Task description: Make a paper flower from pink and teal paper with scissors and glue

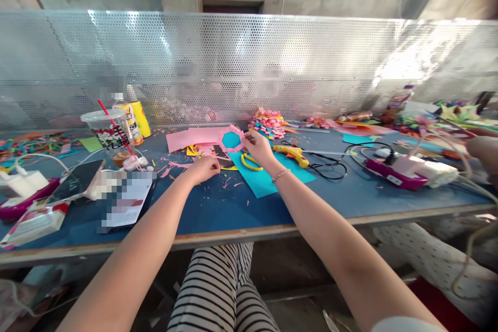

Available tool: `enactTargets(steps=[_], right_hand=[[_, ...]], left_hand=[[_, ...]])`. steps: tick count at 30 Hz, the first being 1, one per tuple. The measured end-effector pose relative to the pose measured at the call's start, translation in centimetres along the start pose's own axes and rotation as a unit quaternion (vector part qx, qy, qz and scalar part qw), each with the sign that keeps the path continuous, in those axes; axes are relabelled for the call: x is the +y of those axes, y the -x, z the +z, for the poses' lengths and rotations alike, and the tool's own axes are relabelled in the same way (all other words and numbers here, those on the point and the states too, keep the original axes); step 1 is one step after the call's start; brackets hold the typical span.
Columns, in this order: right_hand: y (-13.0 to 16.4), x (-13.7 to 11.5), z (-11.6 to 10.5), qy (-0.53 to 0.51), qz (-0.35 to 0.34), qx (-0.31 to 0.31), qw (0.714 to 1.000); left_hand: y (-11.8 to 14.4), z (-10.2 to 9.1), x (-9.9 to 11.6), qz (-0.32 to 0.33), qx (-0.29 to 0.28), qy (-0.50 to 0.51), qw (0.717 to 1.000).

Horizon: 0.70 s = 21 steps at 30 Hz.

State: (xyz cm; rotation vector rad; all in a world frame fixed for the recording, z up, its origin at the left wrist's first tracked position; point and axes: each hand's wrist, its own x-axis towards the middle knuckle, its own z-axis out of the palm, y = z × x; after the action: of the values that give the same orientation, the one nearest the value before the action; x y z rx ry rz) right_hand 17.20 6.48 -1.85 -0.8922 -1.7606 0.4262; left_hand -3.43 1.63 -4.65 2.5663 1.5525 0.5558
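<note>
My right hand (260, 148) pinches the edge of a pink eight-sided paper ring (232, 128), held upright above the table; blue shows through its opening. My left hand (206, 169) is closed just left of it, low over scraps, and I cannot make out whether anything is between its fingertips. Under my right hand lie a sheet of blue paper (262, 184) and a yellow scissor handle (252, 165), partly hidden. A yellow glue gun (291, 154) rests just to the right. Behind my left hand is a pink paper sheet (184, 140).
A pile of folded pink paper pieces (267, 123) stands behind the ring. To the left are a plastic cup (107, 137) with a red straw and a phone (130, 202). On the right, a purple power strip (397, 176) trails cables near another person's arm (482, 150). A perforated metal screen (233, 62) closes the back.
</note>
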Motion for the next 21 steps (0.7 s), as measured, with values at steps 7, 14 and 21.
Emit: enactTargets(steps=[7, 14, 21], right_hand=[[0.1, -0.1, 0.0, -0.008, 0.009, -0.009, 1.0], [0.0, -0.1, 0.0, 0.012, 0.016, -0.006, 1.0], [0.0, -0.1, 0.1, -0.059, 0.056, -0.03, 0.996]], left_hand=[[0.3, -0.3, 0.6, 0.004, 0.015, -0.106, 0.994], [0.1, -1.0, 0.8, -0.125, 0.125, -0.047, 0.983], [0.2, -1.7, 0.6, -0.142, 0.278, 0.097, 0.945]])
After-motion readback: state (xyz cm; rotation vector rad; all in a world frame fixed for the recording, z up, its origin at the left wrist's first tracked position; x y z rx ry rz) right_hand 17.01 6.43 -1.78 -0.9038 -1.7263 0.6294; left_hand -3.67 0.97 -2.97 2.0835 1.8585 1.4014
